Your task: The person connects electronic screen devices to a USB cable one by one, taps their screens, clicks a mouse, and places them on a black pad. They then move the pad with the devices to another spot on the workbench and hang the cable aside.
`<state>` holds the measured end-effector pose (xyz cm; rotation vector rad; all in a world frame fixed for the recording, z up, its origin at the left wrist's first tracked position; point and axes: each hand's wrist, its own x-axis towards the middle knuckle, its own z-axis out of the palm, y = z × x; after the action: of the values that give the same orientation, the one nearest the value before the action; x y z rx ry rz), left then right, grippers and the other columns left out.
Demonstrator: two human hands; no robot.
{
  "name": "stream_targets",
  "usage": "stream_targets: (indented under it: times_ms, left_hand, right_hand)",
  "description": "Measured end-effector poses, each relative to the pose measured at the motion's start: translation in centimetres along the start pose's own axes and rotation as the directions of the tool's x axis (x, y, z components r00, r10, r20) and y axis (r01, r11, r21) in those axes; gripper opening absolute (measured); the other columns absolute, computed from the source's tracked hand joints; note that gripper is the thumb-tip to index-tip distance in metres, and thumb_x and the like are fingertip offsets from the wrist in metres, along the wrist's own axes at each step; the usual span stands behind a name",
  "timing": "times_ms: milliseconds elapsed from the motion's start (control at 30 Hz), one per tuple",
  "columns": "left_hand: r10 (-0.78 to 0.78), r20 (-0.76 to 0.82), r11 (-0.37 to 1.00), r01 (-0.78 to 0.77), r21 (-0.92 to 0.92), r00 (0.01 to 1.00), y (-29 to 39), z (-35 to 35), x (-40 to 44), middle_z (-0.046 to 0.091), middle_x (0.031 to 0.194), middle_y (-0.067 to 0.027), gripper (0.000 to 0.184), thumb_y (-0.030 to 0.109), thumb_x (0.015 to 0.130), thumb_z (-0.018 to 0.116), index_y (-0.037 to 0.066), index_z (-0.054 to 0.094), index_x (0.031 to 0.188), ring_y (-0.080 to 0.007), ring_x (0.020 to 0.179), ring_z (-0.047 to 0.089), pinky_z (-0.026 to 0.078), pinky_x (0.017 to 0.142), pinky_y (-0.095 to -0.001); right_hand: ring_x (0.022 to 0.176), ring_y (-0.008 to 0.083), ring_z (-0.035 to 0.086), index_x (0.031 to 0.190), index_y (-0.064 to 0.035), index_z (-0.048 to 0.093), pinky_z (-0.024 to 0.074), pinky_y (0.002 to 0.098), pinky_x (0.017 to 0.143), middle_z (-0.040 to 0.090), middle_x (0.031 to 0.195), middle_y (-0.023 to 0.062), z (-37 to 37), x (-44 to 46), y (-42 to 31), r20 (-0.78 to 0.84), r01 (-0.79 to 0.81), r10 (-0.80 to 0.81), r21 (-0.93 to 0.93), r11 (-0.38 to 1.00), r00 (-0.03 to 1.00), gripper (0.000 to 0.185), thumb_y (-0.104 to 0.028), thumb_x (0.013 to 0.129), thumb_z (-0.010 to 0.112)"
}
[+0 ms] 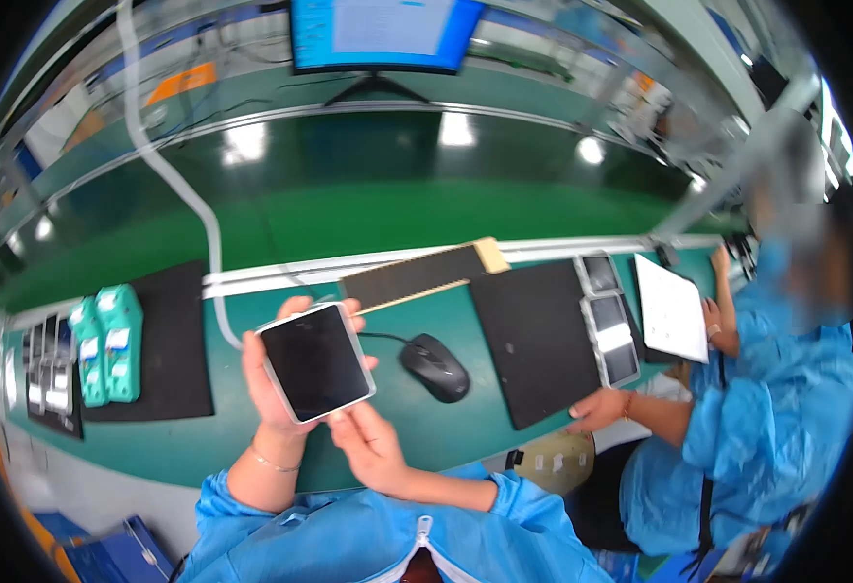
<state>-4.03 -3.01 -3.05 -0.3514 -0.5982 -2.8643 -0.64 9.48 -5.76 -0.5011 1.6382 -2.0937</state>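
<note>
My left hand (273,394) is wrapped round a squarish display panel (317,361) with a dark glossy face and a thin white frame. Its fingertips show past the top and right edges. At the panel's lower edge, my right hand (372,452) pinches the rim near the bottom corner. The panel is held above the green bench, its face turned up toward me. A black computer mouse (434,367) lies to the right of it.
Left, teal devices (118,345) rest on a black mat (175,364). Rightward are another black mat (533,340), panels (611,335) and a white sheet (672,309) by a co-worker in blue (771,408). Behind are a dark strip (412,277), a pale hose (188,199) and a monitor (387,34).
</note>
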Motion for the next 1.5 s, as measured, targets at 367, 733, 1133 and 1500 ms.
stream_targets:
  times_ms: [367, 733, 1133, 1500]
  left_hand:
    - [0.006, 0.011, 1.0, -0.006, 0.008, 1.0, -0.4, 0.0, -0.1, 0.034, 0.14, -0.0303, 0.06, 0.051, 0.096, 0.036, 0.011, 0.036, 0.14, -0.041, 0.125, 0.043, 0.047, 0.089, -0.0618]
    - [-0.017, -0.004, 1.0, 0.017, 0.011, 1.0, -0.9, 1.0, 0.3, 0.033, 0.141, -0.0288, 0.059, 0.05, 0.097, 0.034, 0.01, 0.034, 0.14, -0.0389, 0.125, 0.044, 0.047, 0.089, -0.0615]
    - [-0.054, -0.13, 0.997, 0.061, 0.049, 0.99, -1.5, 3.2, 0.9, 0.045, 0.133, -0.0271, 0.06, 0.055, 0.09, 0.042, 0.012, 0.045, 0.133, -0.0358, 0.114, 0.054, 0.052, 0.082, -0.0572]
    - [-0.015, -0.067, 0.998, 0.011, -0.058, 0.998, -1.7, 3.5, 0.8, 0.045, 0.132, -0.0268, 0.057, 0.056, 0.093, 0.038, 0.012, 0.046, 0.128, -0.036, 0.115, 0.054, 0.051, 0.086, -0.0557]
  right_hand:
    - [0.065, 0.0067, 0.046, 0.101, -0.0028, 0.053, 0.0387, 0.0244, 0.058, 0.051, 0.073, 0.0016, 0.2, 0.1, 1.2, -0.084, 0.14, -0.138, 0.015, 0.99, 0.987, 0.017, -0.018, 0.099, 0.047]
    - [0.063, 0.0053, 0.038, 0.097, -0.0014, 0.053, 0.0329, 0.023, 0.055, 0.043, 0.069, -0.0026, 0.0, 0.0, 0.4, -0.086, 0.135, -0.127, 0.097, 0.986, 0.988, 0.018, -0.019, 0.099, 0.048]
    - [0.058, 0.0, 0.035, 0.103, -0.0065, 0.057, 0.0275, 0.018, 0.049, 0.043, 0.068, -0.0084, -0.4, -0.6, -2.3, -0.132, 0.188, -0.169, 0.153, 0.97, 0.977, 0.015, -0.019, 0.099, 0.048]
    - [0.053, 0.0016, 0.032, 0.093, -0.0002, 0.057, 0.0251, 0.0202, 0.048, 0.042, 0.063, -0.0052, -0.7, -0.9, -1.2, -0.185, 0.165, -0.13, 0.19, 0.968, 0.974, 0.021, -0.017, 0.1, 0.047]
